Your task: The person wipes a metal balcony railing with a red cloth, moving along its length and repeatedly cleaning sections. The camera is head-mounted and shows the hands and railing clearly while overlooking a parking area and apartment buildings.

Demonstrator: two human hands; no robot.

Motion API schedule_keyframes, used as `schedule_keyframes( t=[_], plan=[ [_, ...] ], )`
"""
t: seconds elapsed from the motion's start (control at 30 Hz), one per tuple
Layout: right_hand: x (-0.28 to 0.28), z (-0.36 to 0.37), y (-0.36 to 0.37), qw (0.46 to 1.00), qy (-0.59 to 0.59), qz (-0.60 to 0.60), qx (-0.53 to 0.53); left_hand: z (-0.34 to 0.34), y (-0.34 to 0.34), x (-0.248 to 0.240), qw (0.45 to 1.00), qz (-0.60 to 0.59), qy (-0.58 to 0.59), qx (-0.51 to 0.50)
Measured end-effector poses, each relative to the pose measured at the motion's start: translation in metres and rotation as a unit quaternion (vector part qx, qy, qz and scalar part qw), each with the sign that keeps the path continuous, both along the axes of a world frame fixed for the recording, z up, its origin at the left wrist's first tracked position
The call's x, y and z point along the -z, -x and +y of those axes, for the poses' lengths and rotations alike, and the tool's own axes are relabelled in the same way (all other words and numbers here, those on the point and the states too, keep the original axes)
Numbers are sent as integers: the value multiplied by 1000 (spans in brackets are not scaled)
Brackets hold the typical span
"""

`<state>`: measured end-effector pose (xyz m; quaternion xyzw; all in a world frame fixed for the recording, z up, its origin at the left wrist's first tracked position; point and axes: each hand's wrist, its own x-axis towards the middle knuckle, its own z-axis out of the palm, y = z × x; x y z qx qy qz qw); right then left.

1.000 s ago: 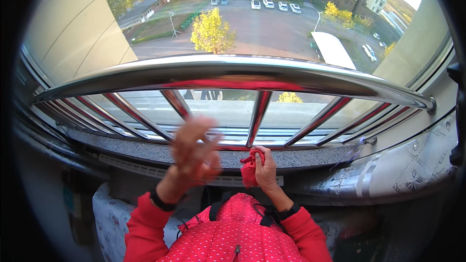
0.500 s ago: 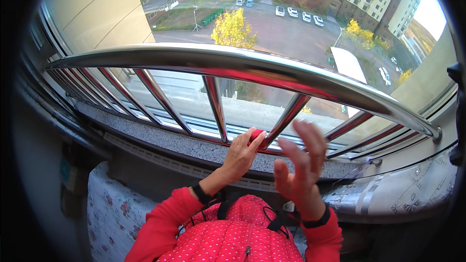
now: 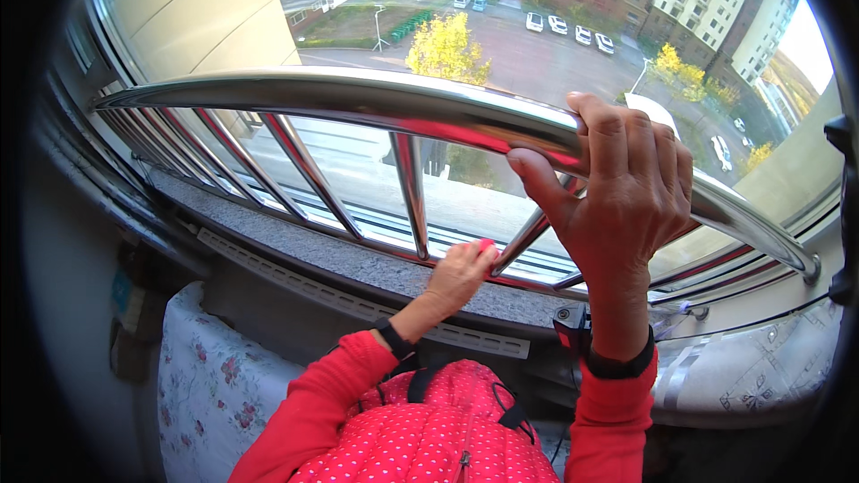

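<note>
A shiny metal handrail (image 3: 358, 94) runs across the view, curved by the lens, with metal bars (image 3: 410, 192) below it. My right hand (image 3: 626, 183) lies over the top of the handrail, fingers bent around its far side and the thumb on the near side. Low down, my left hand (image 3: 463, 275) is closed on a small red thing (image 3: 488, 246), soft-looking like a cloth or sponge, at the lower rail by the foot of a bar. Most of it is hidden by the hand, so its kind stays unclear.
Behind the bars lies window glass, with a yard and parked cars far below. A grey speckled sill (image 3: 295, 241) and a slotted vent strip (image 3: 358, 304) run under the railing. Flowered white cloth (image 3: 210, 385) hangs at left; a patterned silvery cover (image 3: 752, 367) is at right.
My right hand has moved up from open air onto the handrail and closed around it. The left hand has shifted slightly right along the lower rail with the red thing.
</note>
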<state>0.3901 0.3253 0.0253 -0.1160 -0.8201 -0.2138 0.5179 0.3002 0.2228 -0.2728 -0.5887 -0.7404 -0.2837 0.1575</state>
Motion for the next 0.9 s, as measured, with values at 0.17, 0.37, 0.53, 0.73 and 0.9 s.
schedule_keyframes(
  t=[0.17,0.37,0.53,0.73,0.9],
  plan=[
    [-1,-2,0,1000,-1,4,1,-5,1,2,999,-26,9,37],
    [1,-4,3,1000,-2,24,12,-81,29,-9,991,-65,-23,114],
    [6,-4,5,999,-6,40,34,-108,35,-17,982,-142,-114,-38],
    [5,-4,5,998,-22,34,39,-79,67,-4,991,-46,-55,-114],
    [6,-4,0,999,-9,13,33,-75,96,-1,982,-76,-16,-171]
  ],
)
